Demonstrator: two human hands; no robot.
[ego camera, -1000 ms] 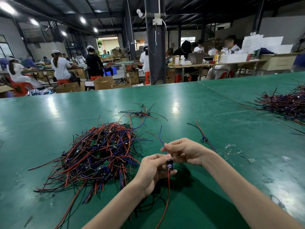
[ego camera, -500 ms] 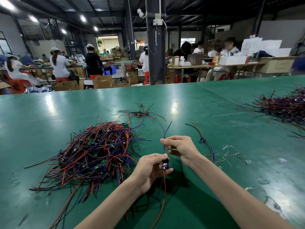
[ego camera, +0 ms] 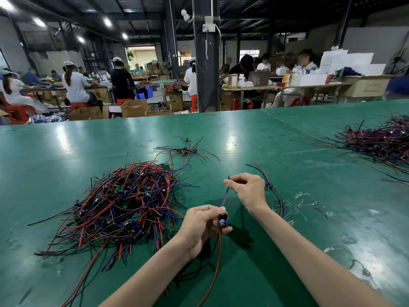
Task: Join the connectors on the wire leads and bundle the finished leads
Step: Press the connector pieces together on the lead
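Pinches the dark connector (ego camera: 222, 220) in curled fingers of the left hand (ego camera: 199, 227) above the desk's (ego camera: 88, 140) near edge, holds its blue lead (ego camera: 225, 196) taut between pinched fingers of the right hand (ego camera: 249, 190), beside the tangled pile of leads (ego camera: 124, 200) toward the left edge.

On the table (ego camera: 287, 140), a pile of leads (ego camera: 124, 200) lies left, with a small cluster (ego camera: 183, 149) just beyond it. Near centre the left hand (ego camera: 203, 227) pinches a connector (ego camera: 222, 219). The right hand (ego camera: 247, 189), just beyond, pinches its wire (ego camera: 225, 196). One lead (ego camera: 269, 186) lies right of that hand, and a second pile (ego camera: 380, 140) lies far right.
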